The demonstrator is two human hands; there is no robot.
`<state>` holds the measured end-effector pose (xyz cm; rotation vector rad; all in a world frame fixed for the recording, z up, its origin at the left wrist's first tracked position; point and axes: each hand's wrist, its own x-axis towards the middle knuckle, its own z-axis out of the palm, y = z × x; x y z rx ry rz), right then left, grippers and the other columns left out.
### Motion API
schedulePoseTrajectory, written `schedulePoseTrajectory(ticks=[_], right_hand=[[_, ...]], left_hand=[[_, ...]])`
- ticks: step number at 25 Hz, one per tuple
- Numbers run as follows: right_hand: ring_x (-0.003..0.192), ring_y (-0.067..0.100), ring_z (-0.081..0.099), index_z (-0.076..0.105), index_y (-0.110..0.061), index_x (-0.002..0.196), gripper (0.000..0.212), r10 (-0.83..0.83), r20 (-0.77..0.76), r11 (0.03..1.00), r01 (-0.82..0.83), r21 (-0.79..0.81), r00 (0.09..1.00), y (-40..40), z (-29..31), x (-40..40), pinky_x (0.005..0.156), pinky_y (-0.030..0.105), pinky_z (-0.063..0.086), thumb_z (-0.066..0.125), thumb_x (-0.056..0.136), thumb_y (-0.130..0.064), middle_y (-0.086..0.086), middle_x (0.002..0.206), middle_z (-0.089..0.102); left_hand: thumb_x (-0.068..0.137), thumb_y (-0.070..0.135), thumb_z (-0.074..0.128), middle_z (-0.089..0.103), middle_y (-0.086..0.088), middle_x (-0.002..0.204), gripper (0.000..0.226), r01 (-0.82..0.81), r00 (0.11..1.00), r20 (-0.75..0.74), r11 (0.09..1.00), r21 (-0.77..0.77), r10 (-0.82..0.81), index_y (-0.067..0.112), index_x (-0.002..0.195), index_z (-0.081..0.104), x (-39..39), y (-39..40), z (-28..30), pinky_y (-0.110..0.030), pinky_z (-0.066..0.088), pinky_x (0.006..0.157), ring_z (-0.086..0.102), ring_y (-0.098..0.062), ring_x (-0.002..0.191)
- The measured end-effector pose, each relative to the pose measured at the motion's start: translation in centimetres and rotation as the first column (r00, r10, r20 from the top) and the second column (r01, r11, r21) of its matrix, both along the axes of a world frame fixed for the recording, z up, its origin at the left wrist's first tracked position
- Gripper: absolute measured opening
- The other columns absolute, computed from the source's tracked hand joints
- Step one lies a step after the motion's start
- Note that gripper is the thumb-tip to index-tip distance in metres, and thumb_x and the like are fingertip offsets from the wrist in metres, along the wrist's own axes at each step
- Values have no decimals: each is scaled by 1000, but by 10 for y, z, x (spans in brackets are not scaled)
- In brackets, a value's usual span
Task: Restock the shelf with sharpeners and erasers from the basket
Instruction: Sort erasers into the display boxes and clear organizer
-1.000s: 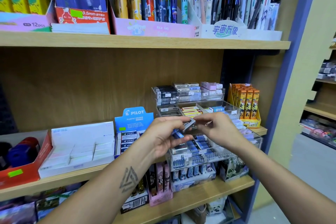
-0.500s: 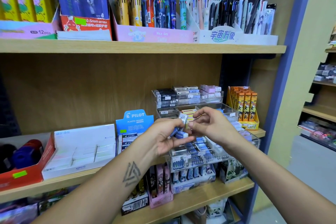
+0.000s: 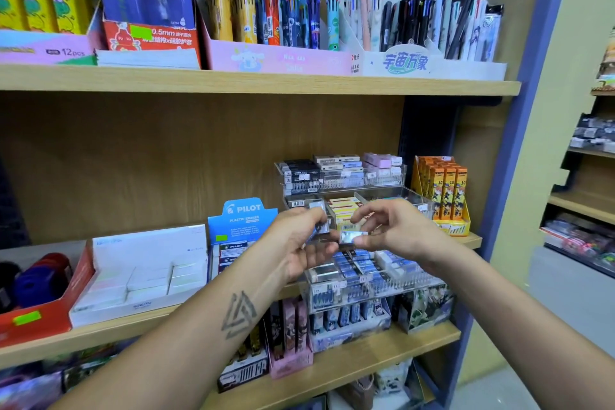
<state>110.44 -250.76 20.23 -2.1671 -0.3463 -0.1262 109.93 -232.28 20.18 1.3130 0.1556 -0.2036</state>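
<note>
Far left on the top shelf (image 3: 259, 87), a pink box (image 3: 43, 48) read "12pcs", and the red box (image 3: 151, 36) beside it read "0.5mm". Further right, a white pen display (image 3: 404, 60) carried a big "8" on its card. Down on the middle shelf, the blue carton (image 3: 242, 220) said "PILOT" over "PLASTIC ERASER", with more PILOT sleeves stacked beneath.

Then the action: the left hand (image 3: 299, 248) was curled around a small stack of erasers (image 3: 320, 226), thumb and fingers clamped on it, the stack standing roughly upright with its long axis pointing up toward the clear organiser (image 3: 339, 176). Just beside it, nearly touching, the right hand (image 3: 399, 230) pinched a single eraser (image 3: 352, 238) between thumb and fingertips, the other fingers loosely spread. That one lay flat, long axis running left to right, its shiny wrapped face toward the camera; its print was too blurred to read. Both hovered in front of the organiser's tiers, above the lower tray (image 3: 376, 286) of blue-sleeved erasers. Far right, orange packs (image 3: 446, 190) showed "10".
</note>
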Motion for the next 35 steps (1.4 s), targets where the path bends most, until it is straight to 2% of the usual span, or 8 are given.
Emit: schedulePoseTrajectory(ticks=[6, 18, 21, 23, 25, 29, 32, 35], right_hand=[[101, 19, 63, 74, -23, 104, 18, -70, 309, 685, 271, -676, 949, -10, -8, 15, 80, 32, 47, 73, 88, -30, -1, 109, 70], [93, 13, 52, 74, -31, 93, 9, 50, 328, 594, 236, -769, 943, 4, -25, 21, 78, 30, 29, 75, 84, -33, -10, 93, 67], [78, 10, 59, 71, -30, 80, 6, 16, 295, 781, 172, -600, 955, 8, -21, 15, 69, 26, 38, 76, 84, -30, -12, 80, 67], [69, 5, 58, 73, -26, 82, 4, 5, 246, 978, 46, -204, 969, 15, -15, 7, 63, 21, 44, 77, 84, -24, -10, 75, 68], [67, 4, 55, 76, -21, 97, 15, 52, 231, 997, -63, 43, 972, 27, -8, -6, 65, 20, 47, 78, 83, -17, -4, 79, 69], [67, 10, 51, 68, -26, 121, 46, 99, 288, 990, -64, -128, 953, 45, -6, -14, 70, 28, 47, 83, 77, -21, 5, 90, 63], [68, 11, 50, 74, -20, 111, 38, 95, 303, 987, -51, -152, 948, 47, -6, -12, 67, 22, 43, 86, 75, -20, 4, 86, 63], [69, 11, 56, 77, -11, 93, 22, 93, 214, 978, -130, 166, 972, 43, -7, -15, 72, 28, 53, 84, 74, -2, -3, 76, 68]], left_hand=[[94, 5, 52, 71, -15, 74, 7, -21, 992, 129, 993, 115, 6, 12, 91, 52, -5, -2, -8, -21, 35, 38, 50, -17, 41], [93, 11, 55, 66, -14, 73, 4, 104, 994, 18, 992, -66, -103, 11, 96, 53, 3, 3, -17, -17, 31, 34, 44, -15, 45], [93, 25, 55, 54, -7, 67, 14, 172, 982, -52, 968, -185, -184, 12, 91, 50, 8, 6, -21, -16, 18, 30, 33, -10, 42], [94, 33, 50, 49, -3, 63, 22, 221, 972, -49, 962, -160, -232, 13, 84, 54, 7, 6, -20, -15, 14, 31, 30, -9, 40], [94, 35, 46, 48, 0, 61, 26, 244, 968, -33, 961, -133, -250, 16, 80, 57, 5, 4, -17, -15, 11, 34, 29, -9, 40], [92, 34, 41, 43, 2, 64, 27, 233, 972, -3, 966, -111, -235, 20, 75, 57, 6, 1, -14, -15, 12, 38, 29, -9, 41], [95, 34, 41, 53, 2, 70, 22, 145, 989, -18, 980, -139, -149, 23, 82, 56, 10, -3, -15, -13, 20, 41, 32, -10, 41], [97, 33, 41, 58, 0, 69, 22, 74, 996, -42, 985, -158, -82, 21, 84, 55, 10, -7, -13, -15, 31, 43, 41, -12, 41]])
